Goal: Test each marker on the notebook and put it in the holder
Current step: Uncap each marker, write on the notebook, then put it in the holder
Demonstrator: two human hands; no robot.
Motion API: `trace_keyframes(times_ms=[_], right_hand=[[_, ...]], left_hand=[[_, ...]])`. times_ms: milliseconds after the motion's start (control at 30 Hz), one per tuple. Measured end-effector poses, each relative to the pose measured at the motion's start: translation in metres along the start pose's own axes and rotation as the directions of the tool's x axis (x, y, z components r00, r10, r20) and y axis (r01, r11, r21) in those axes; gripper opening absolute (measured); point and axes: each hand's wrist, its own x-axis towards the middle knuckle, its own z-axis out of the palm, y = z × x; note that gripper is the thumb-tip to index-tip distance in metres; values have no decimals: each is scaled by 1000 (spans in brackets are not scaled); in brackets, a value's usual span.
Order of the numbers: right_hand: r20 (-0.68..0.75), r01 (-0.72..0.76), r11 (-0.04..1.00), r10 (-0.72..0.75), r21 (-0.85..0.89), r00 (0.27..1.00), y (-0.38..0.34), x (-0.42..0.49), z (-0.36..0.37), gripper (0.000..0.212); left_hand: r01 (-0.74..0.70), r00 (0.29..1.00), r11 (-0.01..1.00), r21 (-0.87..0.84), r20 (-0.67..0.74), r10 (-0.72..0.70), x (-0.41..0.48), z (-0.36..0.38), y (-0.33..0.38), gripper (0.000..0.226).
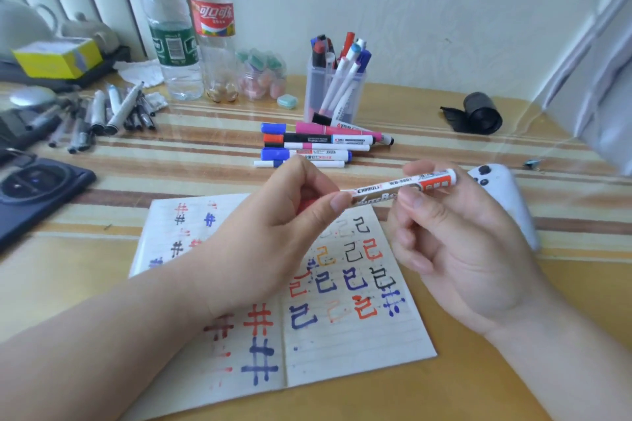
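At the far left of the striped wooden worktop (444,383), a loose heap of grey and black pens (102,113) lies well apart from the work. Nearer the middle, the left hand (290,202) hangs over the open lined paper notebook (359,345). Its thumb and forefinger are pinched on the left end of a white marker with an orange-red band (403,184). That end is buried in the fingers, so I cannot tell whether the cap is on. Behind, a row of untested coloured markers (318,145) lies in front of the clear plastic holder (314,92), which is already crowded with markers. The right hand (455,249) has its fingers curled round the marker's barrel, holding it level above the page. If the cap comes free with a jerk, the tip could streak the fingers or the paper. The left forearm also lies over the left page and could smear any marks that are wet.
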Motion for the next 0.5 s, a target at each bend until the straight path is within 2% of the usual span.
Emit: trace_keyframes(times_ms=[133,233,300,367,467,500], right_hand=[[-54,50,998,-52,-43,997,-3,7,1,28],[-57,52,962,-70,-269,996,-11,10,8,28],[-25,92,907,-113,-411,993,-19,12,18,20],[19,156,829,-173,-537,985,-27,16,26,20],[101,301,698,-313,-649,944,-44,32,33,10],[105,339,664,-366,-666,925,-50,41,34,13]], left_hand=[[-6,999,994,110,-45,11,1,-1,-3,25],[39,998,982,186,-60,-29,0,-5,1,21],[37,996,971,236,-83,-17,-3,-6,5,19],[24,991,973,231,-132,7,-4,-5,7,16],[19,989,975,219,-148,14,-3,-7,8,36],[34,993,974,225,-121,-7,-2,-8,9,44]])
